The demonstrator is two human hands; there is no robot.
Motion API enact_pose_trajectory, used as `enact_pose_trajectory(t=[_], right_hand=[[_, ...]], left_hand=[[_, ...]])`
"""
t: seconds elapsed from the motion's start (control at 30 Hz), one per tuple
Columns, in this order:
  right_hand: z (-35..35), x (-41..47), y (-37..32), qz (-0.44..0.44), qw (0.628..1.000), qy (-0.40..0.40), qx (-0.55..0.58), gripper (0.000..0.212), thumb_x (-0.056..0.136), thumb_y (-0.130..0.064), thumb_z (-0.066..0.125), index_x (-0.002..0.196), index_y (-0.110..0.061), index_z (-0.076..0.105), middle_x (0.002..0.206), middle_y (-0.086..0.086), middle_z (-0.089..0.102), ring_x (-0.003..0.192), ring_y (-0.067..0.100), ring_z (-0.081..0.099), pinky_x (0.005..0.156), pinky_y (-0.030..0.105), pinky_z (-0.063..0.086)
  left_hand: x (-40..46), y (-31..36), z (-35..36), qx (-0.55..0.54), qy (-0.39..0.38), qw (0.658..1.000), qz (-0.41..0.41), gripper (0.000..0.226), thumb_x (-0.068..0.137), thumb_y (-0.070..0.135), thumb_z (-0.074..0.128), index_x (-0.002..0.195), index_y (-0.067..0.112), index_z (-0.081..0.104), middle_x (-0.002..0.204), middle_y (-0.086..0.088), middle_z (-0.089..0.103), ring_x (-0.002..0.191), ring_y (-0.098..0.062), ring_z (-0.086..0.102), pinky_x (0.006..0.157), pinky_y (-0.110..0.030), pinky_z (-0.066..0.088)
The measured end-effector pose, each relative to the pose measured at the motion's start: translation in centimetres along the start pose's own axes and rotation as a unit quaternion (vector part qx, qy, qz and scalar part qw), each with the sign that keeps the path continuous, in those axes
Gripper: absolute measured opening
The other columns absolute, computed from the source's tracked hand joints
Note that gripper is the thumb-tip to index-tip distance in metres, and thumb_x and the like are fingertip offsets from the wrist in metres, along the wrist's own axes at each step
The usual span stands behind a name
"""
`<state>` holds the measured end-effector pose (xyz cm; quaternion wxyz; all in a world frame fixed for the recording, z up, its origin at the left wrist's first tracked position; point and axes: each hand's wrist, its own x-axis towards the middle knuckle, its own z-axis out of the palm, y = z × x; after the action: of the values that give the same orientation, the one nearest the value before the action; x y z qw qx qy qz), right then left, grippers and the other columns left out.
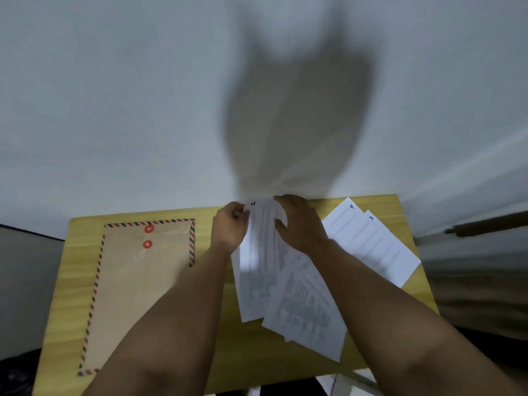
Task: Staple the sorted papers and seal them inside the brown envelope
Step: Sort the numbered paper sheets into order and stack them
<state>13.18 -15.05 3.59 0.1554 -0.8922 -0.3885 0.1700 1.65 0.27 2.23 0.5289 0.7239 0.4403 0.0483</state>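
A brown envelope (137, 284) with a striped border and two red string buttons lies flat on the left of the yellow wooden table (225, 352). Several white printed sheets are spread over the table's right half. My left hand (233, 225) pinches the top left corner of a sheet marked with a handwritten number (258, 252). My right hand (300, 221) rests on the same sheet's top right, fingers spread over it. Two sheets marked 4 and 3 (371, 241) lie fanned at the far right. More sheets (308, 315) lie under my right forearm. No stapler is visible.
A white wall rises directly behind the table's far edge, with my shadow on it. The table's right edge runs close to the fanned sheets. A dark bar (485, 224) juts in at the right. The floor below the near edge is dark.
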Motion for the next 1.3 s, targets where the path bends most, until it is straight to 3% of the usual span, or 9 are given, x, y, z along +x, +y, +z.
enact_pose_trajectory(t=[0.13,0.27,0.37,0.5,0.67,0.93,1.07,1.23,1.3], right_hand=[[-2.4,-1.1,-3.4,-0.024,0.997,0.071,0.001,0.058,0.094,-0.032,0.062,0.149,-0.018,0.050,0.146,0.007,0.057,0.139,0.031,0.046,0.109,0.051,0.043],[-5.5,-2.1,-7.6,-0.025,0.994,0.106,0.011,0.044,0.092,-0.039,0.059,0.134,-0.027,0.062,0.123,-0.003,0.073,0.118,0.023,0.065,0.106,0.051,0.042],[-8.5,-3.3,-10.7,-0.035,0.992,0.105,0.061,0.024,0.090,-0.029,0.064,0.112,-0.028,0.073,0.099,-0.015,0.074,0.097,0.016,0.068,0.096,0.039,0.046],[-12.7,-5.5,-14.6,-0.046,0.982,0.108,0.150,0.020,0.088,-0.018,0.066,0.104,-0.024,0.077,0.074,-0.019,0.060,0.074,0.002,0.058,0.074,0.025,0.047],[-16.4,-8.5,-18.6,-0.066,0.956,0.160,0.237,0.022,0.087,-0.012,0.070,0.107,-0.020,0.077,0.072,-0.009,0.057,0.070,0.007,0.056,0.074,0.022,0.048],[-17.6,-11.4,-22.2,-0.069,0.914,0.208,0.341,0.024,0.088,-0.013,0.074,0.107,-0.027,0.079,0.083,-0.002,0.067,0.074,0.009,0.061,0.081,0.022,0.052],[-17.0,-12.2,-22.9,-0.051,0.893,0.186,0.406,0.023,0.091,-0.006,0.072,0.111,-0.016,0.078,0.083,0.004,0.064,0.071,0.008,0.063,0.072,0.016,0.054],[-15.8,-11.7,-22.5,-0.023,0.889,0.148,0.433,0.024,0.093,0.002,0.069,0.116,-0.005,0.073,0.080,0.008,0.065,0.059,0.000,0.067,0.060,0.009,0.051],[-15.0,-10.9,-22.0,-0.014,0.887,0.125,0.445,0.024,0.093,0.006,0.067,0.116,-0.001,0.072,0.074,0.005,0.063,0.059,0.001,0.067,0.062,0.011,0.054]], left_hand=[[-2.5,2.1,-3.9,-0.001,-0.020,0.998,0.065,0.008,0.100,0.015,0.064,0.095,0.014,0.070,0.085,0.000,0.074,0.078,-0.017,0.067,0.066,-0.029,0.053],[-5.3,4.3,-8.3,0.012,-0.019,0.991,0.131,0.012,0.099,0.016,0.064,0.097,0.009,0.073,0.089,-0.001,0.073,0.084,-0.022,0.068,0.077,-0.039,0.054],[-7.9,6.1,-11.7,-0.026,0.004,0.988,0.153,0.011,0.095,0.015,0.064,0.091,0.010,0.072,0.074,0.006,0.064,0.069,-0.011,0.056,0.068,-0.029,0.046],[-11.3,8.0,-15.8,-0.066,0.010,0.981,0.181,0.008,0.093,0.017,0.066,0.098,0.015,0.071,0.061,0.011,0.052,0.055,-0.006,0.044,0.059,-0.020,0.041],[-14.9,9.9,-19.8,-0.064,0.028,0.969,0.239,0.013,0.091,0.020,0.065,0.101,0.023,0.073,0.068,0.016,0.068,0.057,-0.002,0.054,0.063,-0.022,0.045],[-18.1,11.2,-24.0,-0.021,0.072,0.946,0.315,0.039,0.098,0.023,0.062,0.136,0.031,0.067,0.094,0.012,0.068,0.081,-0.002,0.060,0.071,-0.018,0.044],[-18.8,10.7,-24.6,-0.004,0.059,0.942,0.329,0.041,0.100,0.018,0.057,0.134,0.037,0.068,0.092,0.021,0.072,0.073,0.008,0.064,0.066,-0.009,0.043],[-18.1,9.2,-24.1,-0.004,0.058,0.949,0.311,0.042,0.101,0.018,0.058,0.140,0.032,0.064,0.124,0.018,0.072,0.098,0.015,0.065,0.080,-0.007,0.047],[-17.3,8.6,-23.6,-0.008,0.062,0.952,0.299,0.041,0.101,0.017,0.059,0.140,0.028,0.065,0.131,0.016,0.070,0.109,0.005,0.067,0.087,-0.007,0.046]])
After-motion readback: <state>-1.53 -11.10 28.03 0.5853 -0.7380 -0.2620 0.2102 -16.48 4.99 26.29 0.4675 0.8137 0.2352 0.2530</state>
